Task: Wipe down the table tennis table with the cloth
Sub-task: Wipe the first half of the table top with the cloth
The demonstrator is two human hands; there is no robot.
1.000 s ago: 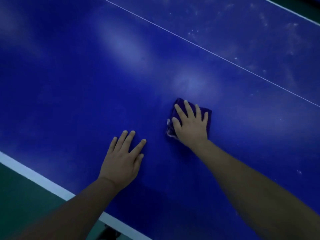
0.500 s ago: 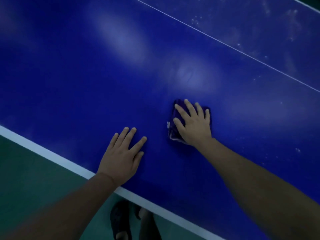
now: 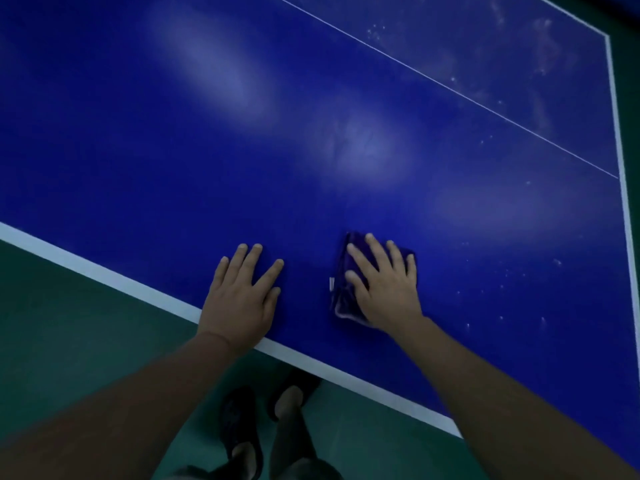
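Cloth [image 3: 341,299] here is a small dark folded rag, soft and light by the look of it, lying flat on the blue table [image 3: 138,150] just in from the white border [image 3: 104,275] on the near side. Right hand [image 3: 384,289] is pressed flat on top, fingers straight and a bit spread, nothing curled round it, so palm pressure does the holding. Left hand [image 3: 242,296] sits flat on bare table right by that border, fingers fanned apart, holding nothing. My guess is a rag like this slides easily on the smooth top but bunches up if you only push with your fingertips. Keep the whole palm over the middle, or pinch the folded edge poking out on the thumb side. Pale specks [image 3: 505,289] further along from the border look unwiped.
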